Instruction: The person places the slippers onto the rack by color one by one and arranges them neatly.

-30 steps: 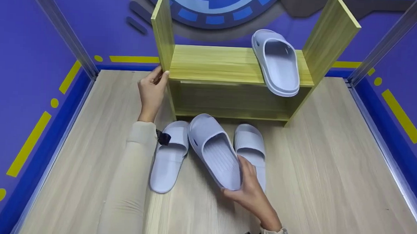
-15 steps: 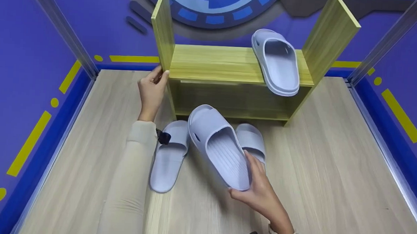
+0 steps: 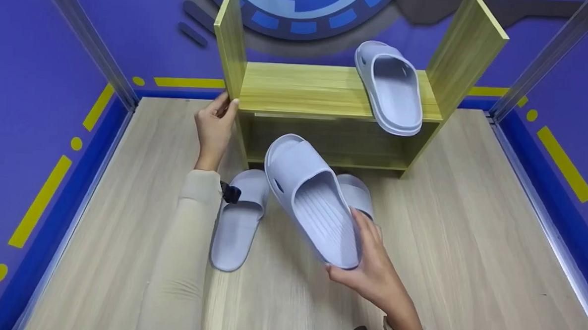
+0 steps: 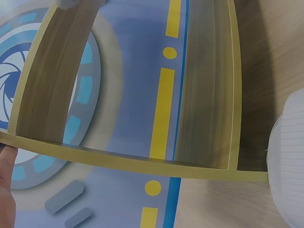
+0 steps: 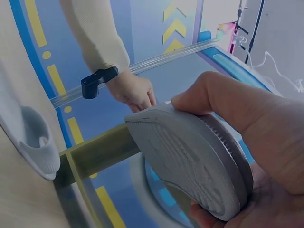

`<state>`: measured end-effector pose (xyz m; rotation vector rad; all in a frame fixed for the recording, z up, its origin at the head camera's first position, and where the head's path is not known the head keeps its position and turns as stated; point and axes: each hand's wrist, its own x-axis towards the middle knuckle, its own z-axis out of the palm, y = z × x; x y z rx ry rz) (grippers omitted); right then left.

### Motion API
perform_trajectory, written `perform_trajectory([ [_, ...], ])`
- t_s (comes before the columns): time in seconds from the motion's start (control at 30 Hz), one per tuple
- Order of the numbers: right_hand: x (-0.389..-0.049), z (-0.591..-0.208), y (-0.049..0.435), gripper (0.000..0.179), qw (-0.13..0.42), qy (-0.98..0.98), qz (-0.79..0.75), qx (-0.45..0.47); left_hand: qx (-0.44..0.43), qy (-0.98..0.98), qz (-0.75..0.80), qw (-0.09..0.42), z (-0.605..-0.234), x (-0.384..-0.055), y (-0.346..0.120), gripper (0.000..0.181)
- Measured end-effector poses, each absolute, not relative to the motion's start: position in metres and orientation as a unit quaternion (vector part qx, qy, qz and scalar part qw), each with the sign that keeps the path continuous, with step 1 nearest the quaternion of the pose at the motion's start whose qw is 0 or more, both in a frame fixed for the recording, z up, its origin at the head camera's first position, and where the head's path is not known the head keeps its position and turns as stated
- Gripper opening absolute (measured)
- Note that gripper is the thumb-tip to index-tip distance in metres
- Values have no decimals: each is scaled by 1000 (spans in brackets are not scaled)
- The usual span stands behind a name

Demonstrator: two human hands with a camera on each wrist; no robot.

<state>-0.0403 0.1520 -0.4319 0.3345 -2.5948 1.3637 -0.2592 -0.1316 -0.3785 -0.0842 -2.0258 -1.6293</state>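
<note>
My right hand [image 3: 378, 273] grips a grey-blue clog-style slipper [image 3: 306, 168] by its heel, thumb on one side and fingers on the other. In the head view its toe points up and left, overlapping the lower part of a wooden shoe rack [image 3: 297, 91]. The right wrist view shows the slipper's heel [image 5: 190, 161] close up in the hand. My left hand [image 3: 213, 129] pinches the rack's left side panel near the upper board. A matching slipper [image 3: 396, 90] lies on that board at the right, its heel over the front edge.
Two flat-soled grey slides stand on the wooden floor before the rack: one slide [image 3: 234, 234] by the left sleeve, another slide [image 3: 356, 192] partly hidden behind the held slipper and right hand. Blue printed walls [image 3: 23, 123] enclose the floor at the back and sides.
The right hand has lifted the held slipper and shifted it slightly right; its toe now overlaps the rack's lower opening. The left hand keeps its place on the side panel.
</note>
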Motion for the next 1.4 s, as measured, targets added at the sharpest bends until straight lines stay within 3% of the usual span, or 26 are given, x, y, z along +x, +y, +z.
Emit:
perform_trajectory([
  [0.43,-48,-416,146,100,112,-863,484,93,-31,-753,-599,272,-378,-259,-131,33],
  [0.83,-83,-402,137,100,143,-850,502,69,-26,-755,-603,257,-376,-258,-131,35],
  [1.17,-110,-391,131,99,160,-851,498,47,-49,-748,-595,288,-402,-279,-140,35],
  [1.4,-129,-383,123,101,167,-850,498,35,-27,-763,-587,267,-382,-263,-133,35],
])
